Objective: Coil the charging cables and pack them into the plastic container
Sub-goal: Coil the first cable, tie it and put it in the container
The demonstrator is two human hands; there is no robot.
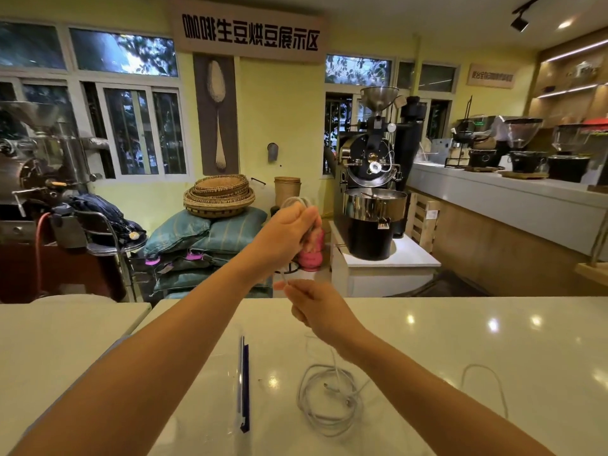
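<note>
My left hand (pixel 289 230) is raised above the white counter (pixel 460 340), shut on several loops of a white charging cable (pixel 297 201) that show above my fist. The cable's free strand drops to my right hand (pixel 316 307), which pinches it just below. From there the strand falls to the counter. A second white cable (pixel 329 401) lies loosely coiled on the counter under my right forearm. A clear plastic container with a dark blue rim (pixel 243 383) lies on the counter between my forearms. Another white cable (pixel 487 383) curves on the counter at the right.
Beyond the counter stand a black coffee roaster (pixel 373 192) on a white stand, stacked sacks with woven baskets (pixel 218 195), and a chair (pixel 105 238) at the left. A long bar with grinders (pixel 526 153) runs along the right.
</note>
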